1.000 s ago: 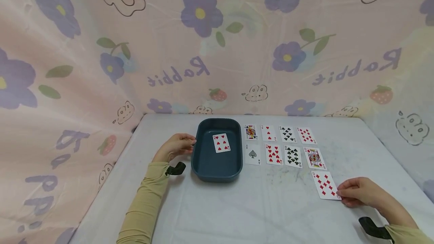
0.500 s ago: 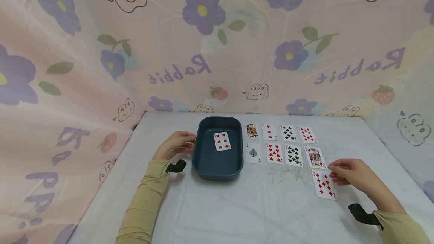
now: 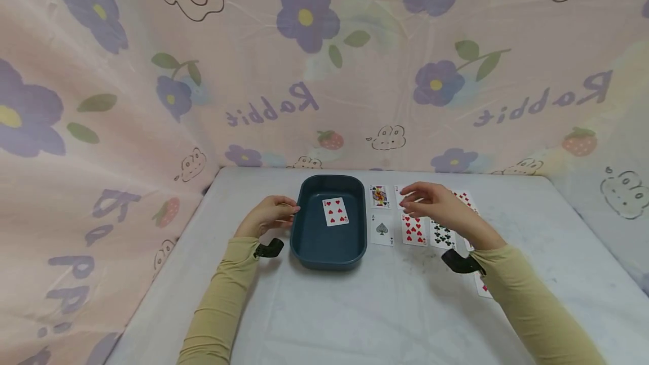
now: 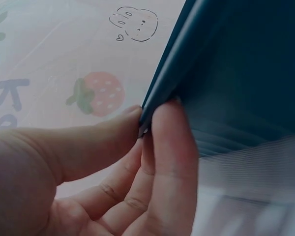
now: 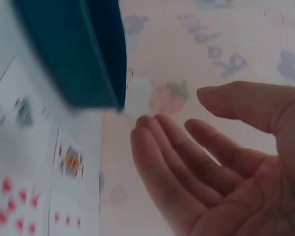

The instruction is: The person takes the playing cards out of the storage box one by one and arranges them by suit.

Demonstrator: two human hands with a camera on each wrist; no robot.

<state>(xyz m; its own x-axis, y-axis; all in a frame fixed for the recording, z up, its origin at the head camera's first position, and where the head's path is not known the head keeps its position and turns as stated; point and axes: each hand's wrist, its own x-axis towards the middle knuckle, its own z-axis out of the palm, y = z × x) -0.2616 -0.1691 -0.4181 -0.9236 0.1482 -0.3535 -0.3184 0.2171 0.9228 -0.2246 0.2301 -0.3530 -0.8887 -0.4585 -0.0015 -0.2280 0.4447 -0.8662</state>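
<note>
A six of hearts (image 3: 336, 212) lies face up inside the dark blue tray (image 3: 328, 265). My left hand (image 3: 266, 216) pinches the tray's left rim between thumb and fingers, as the left wrist view shows closely. My right hand (image 3: 438, 207) hovers above the laid-out cards with nothing in it; its fingers are loosely extended and the thumb stands apart in the right wrist view. Beneath and around it lie a face card (image 3: 379, 196), an ace of spades (image 3: 382, 230), a hearts card (image 3: 414, 230) and a clubs card (image 3: 443, 235). My hand and forearm hide several others.
A white cloth covers the table (image 3: 324, 320). Patterned curtains (image 3: 355, 83) hang behind it and along both sides. One diamonds card (image 3: 484, 287) shows partly past the right sleeve, nearer the front than the two card rows.
My right hand has let go of the diamonds card at the front right and moved left and away from me over the rows. The left hand keeps its grip on the tray.
</note>
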